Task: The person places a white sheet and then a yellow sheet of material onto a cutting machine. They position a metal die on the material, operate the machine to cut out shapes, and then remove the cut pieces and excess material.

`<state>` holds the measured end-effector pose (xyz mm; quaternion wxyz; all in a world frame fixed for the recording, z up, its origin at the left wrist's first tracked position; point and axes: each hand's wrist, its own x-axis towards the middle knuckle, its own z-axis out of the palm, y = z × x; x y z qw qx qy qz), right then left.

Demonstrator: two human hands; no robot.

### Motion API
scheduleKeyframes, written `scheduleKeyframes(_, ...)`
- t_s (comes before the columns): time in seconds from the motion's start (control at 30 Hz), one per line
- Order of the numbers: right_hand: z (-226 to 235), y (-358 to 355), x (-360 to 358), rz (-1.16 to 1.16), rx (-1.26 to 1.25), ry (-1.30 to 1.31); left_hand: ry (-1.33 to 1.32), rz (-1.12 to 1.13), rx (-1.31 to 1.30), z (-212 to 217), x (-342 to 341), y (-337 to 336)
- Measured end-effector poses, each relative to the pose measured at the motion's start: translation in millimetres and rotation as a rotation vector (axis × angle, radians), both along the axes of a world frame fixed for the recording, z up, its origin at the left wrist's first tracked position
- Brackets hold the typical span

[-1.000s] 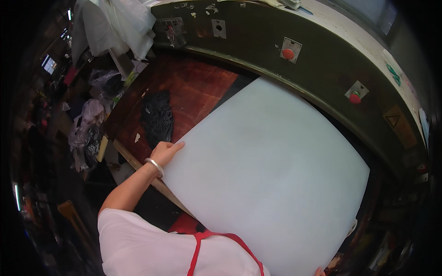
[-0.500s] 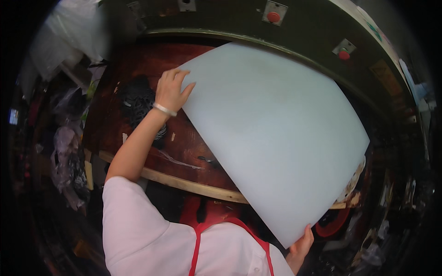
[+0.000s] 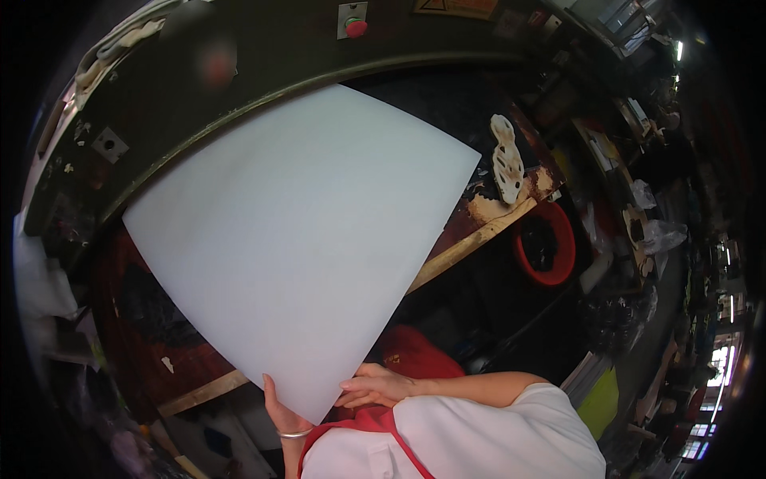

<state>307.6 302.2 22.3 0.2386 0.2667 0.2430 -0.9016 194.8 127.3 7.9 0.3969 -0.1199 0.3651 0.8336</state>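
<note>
A large white sheet (image 3: 303, 215), smooth and stiff-looking, lies over the dark red tabletop with one corner pointing at my body. My left hand (image 3: 286, 411) holds its left edge near that corner, thumb up along the edge and the other fingers hidden beneath. On the opposite edge, close to the same corner, my right hand (image 3: 377, 386) grips the sheet with bent fingers. The far edge of the sheet lies along a dark green machine beam.
Red push buttons (image 3: 356, 29) sit on the machine beam (image 3: 279, 68). A pale, slotted, sole-shaped piece (image 3: 508, 164) lies on the table's right end. Below it stands a red bucket (image 3: 572, 243). A wooden strip (image 3: 471, 246) edges the table.
My left hand has left the sheet's far left corner and come down to the near corner. The view has turned right, bringing the bucket and slotted piece into plain sight.
</note>
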Motion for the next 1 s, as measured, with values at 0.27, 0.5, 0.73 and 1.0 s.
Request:
scheduleKeyframes(0.27, -22.8, 220.6, -45.0, -1.197, 0.179, 0.129, 0.003, 0.095, 0.014, 15.1, -28.0, -32.3)
scheduleKeyframes(0.5, -45.3, 318.8, -33.1, -1.033, 0.398, 0.108, 0.243, 0.244, -0.452, 12.5, 0.6, -8.5)
scheduleKeyframes(0.73, -43.3, 382.9, 0.9, -0.926, 0.459, 0.155, 0.172, 0.301, -0.364, 32.0, 31.9, 35.8)
scheduleKeyframes(1.0, -35.0, 398.6, 63.4, -1.207, 0.571, -0.036, 0.166, 0.097, -0.278, 34.0, -17.9, 78.3)
